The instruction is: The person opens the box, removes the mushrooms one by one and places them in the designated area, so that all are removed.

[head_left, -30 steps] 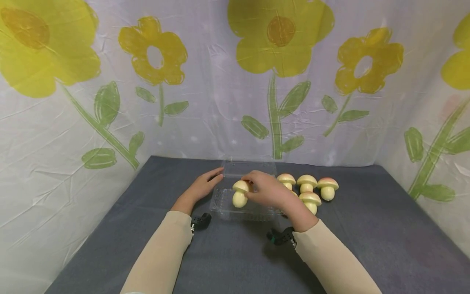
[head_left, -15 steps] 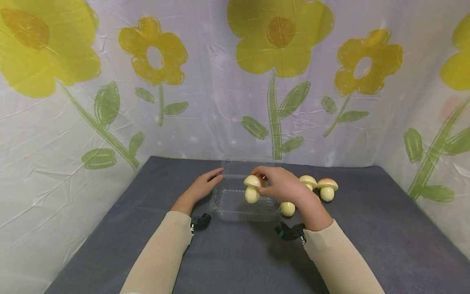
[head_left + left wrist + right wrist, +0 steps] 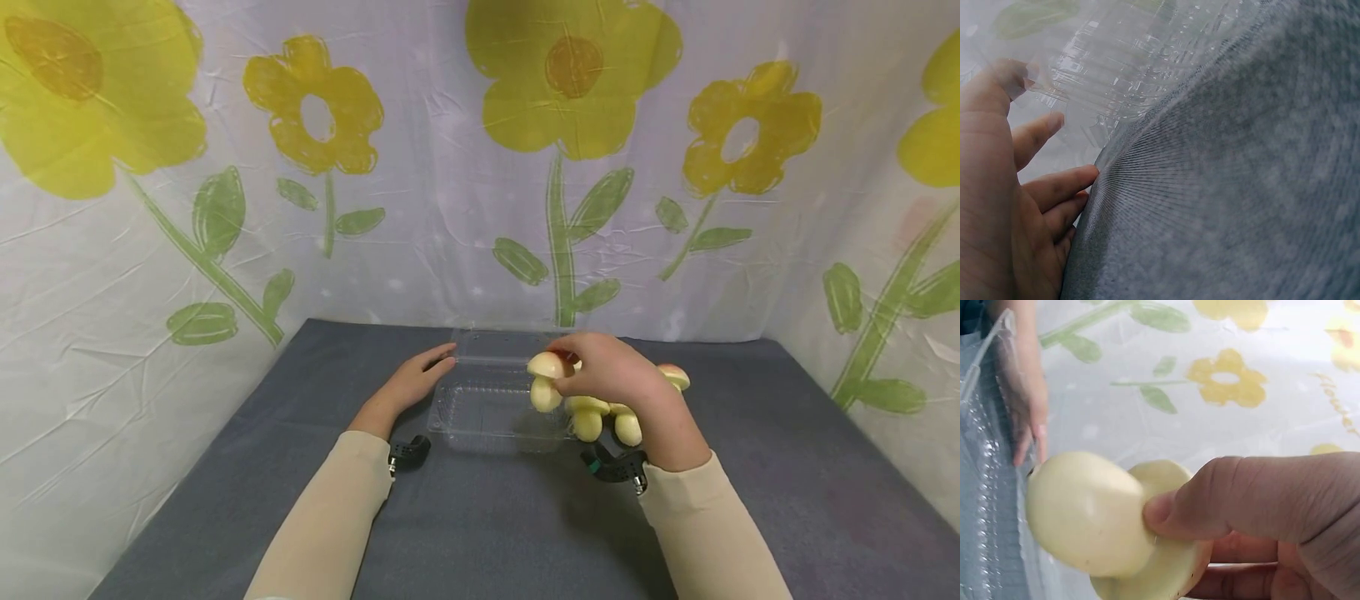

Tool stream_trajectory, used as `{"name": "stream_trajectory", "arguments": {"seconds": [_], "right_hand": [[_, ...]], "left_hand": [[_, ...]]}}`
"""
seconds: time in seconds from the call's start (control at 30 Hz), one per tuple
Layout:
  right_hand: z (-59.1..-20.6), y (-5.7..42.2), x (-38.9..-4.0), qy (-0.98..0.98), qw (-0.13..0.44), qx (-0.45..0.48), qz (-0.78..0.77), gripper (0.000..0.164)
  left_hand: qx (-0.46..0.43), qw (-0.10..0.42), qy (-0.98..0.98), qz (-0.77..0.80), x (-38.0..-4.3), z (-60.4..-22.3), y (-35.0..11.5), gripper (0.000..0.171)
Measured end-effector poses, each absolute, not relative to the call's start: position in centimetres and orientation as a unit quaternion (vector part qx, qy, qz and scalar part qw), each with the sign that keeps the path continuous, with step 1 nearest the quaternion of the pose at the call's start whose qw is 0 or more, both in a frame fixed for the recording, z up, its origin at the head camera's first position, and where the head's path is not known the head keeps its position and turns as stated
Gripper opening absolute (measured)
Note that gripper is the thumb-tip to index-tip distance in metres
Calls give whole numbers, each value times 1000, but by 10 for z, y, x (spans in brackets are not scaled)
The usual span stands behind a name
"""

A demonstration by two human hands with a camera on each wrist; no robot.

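Observation:
My right hand pinches a pale yellow toy mushroom with a reddish-tinged cap, holding it upright over the right part of a clear plastic clamshell box. Close up in the right wrist view, the thumb presses on the mushroom where stem meets cap. The box's lid is folded back behind its base. My left hand lies at the box's left side, fingers extended, fingertips right at the clear plastic in the left wrist view.
More toy mushrooms lie right of the box, partly hidden behind my right hand; one reddish cap shows beyond my wrist. A dark grey cloth covers the table. A flower-printed curtain stands behind and at the sides.
My right hand has moved rightward with the mushroom, from the box's middle to its right part, and covers different mushrooms on the table. The left hand has stayed put.

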State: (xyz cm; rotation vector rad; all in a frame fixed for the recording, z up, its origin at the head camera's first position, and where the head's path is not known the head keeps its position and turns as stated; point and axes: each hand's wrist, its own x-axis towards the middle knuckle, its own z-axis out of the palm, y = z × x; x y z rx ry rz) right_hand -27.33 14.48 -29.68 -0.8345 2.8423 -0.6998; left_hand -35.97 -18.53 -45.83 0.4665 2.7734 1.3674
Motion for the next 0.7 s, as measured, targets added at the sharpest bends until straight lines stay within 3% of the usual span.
{"name": "stream_trajectory", "arguments": {"seconds": [0.23,0.7], "right_hand": [[-288,161,-270,939,51,-256,-225,30],[-276,197,-266,950,119,-169,-236,52]], "left_hand": [[148,8,887,437,-357,-457,-185,65],[147,-2,886,439,-360,-459,-183,56]]}}
